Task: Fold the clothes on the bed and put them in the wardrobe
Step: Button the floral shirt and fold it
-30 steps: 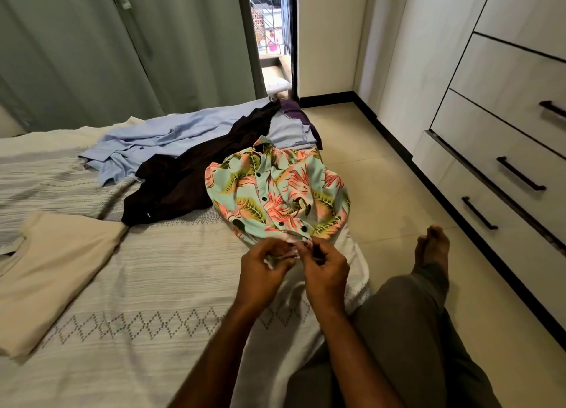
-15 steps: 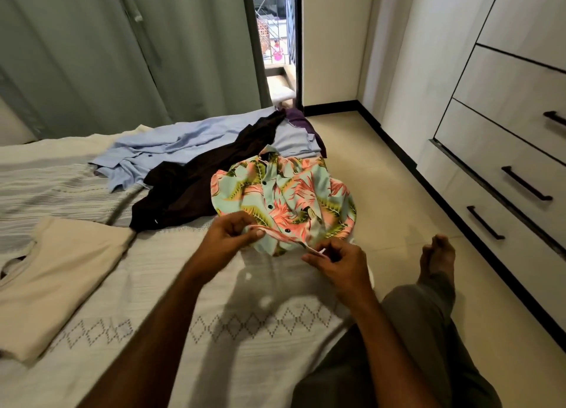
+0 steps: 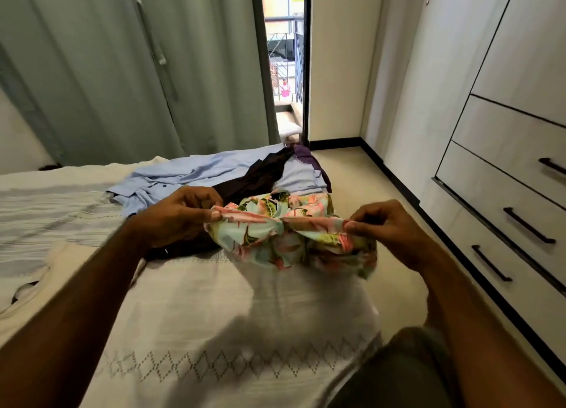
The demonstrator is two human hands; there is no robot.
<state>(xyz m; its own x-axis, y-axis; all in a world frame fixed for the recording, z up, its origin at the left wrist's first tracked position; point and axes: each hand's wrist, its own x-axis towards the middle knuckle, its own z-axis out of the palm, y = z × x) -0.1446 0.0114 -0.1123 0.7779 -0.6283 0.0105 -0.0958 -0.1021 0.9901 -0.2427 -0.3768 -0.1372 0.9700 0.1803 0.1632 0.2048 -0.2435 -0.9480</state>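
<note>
A floral shirt (image 3: 284,239) in mint, pink and green hangs bunched between my hands, lifted just above the bed (image 3: 214,315). My left hand (image 3: 180,214) pinches its edge at the left. My right hand (image 3: 389,230) pinches the same edge at the right, so the hem is stretched between them. Behind it on the bed lie a light blue shirt (image 3: 190,175), a dark brown garment (image 3: 257,178) and a purple one (image 3: 306,156). A folded cream garment (image 3: 27,288) lies at the left. The wardrobe (image 3: 505,162) with dark-handled drawers stands on the right.
A strip of tiled floor (image 3: 361,193) runs between the bed and the wardrobe. Green curtains (image 3: 122,70) hang behind the bed, beside an open balcony door (image 3: 284,70). My knee in grey trousers (image 3: 404,371) fills the lower right.
My hands have moved apart and upward, pulling the floral shirt's edge taut and lifting it off the bed. The camera has tilted up.
</note>
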